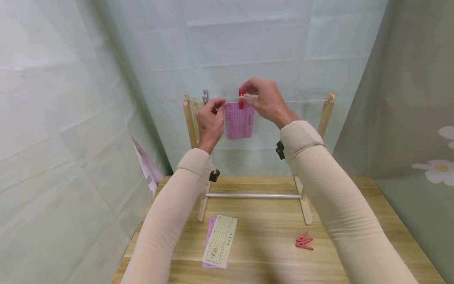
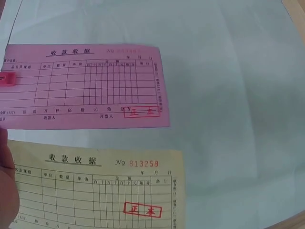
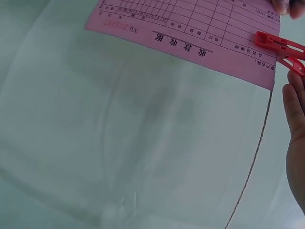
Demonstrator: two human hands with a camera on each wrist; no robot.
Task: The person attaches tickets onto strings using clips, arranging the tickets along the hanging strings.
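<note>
A pink receipt slip [image 1: 239, 124] hangs at a thin string [image 1: 301, 101] stretched between two wooden posts. A red clothespin [image 1: 241, 99] sits over the slip's top edge. My right hand [image 1: 264, 98] pinches that clothespin by its upper end. At the slip's upper left corner, my left hand [image 1: 211, 120] pinches the edge beside the string. In the right wrist view, the clothespin [image 3: 279, 45] bites onto the pink paper [image 3: 190, 33], with right-hand fingers against its handle. A yellowish receipt slip [image 2: 100, 186] hangs beside the pink one in the left wrist view.
Grey clothespins [image 1: 205, 94] stand on the string at the left. A wooden rack post [image 1: 326, 114] rises at the right. On the wooden table [image 1: 262, 256] lie a yellowish slip [image 1: 220, 240] over a pink one [image 1: 209, 236], and red clothespins [image 1: 304, 241].
</note>
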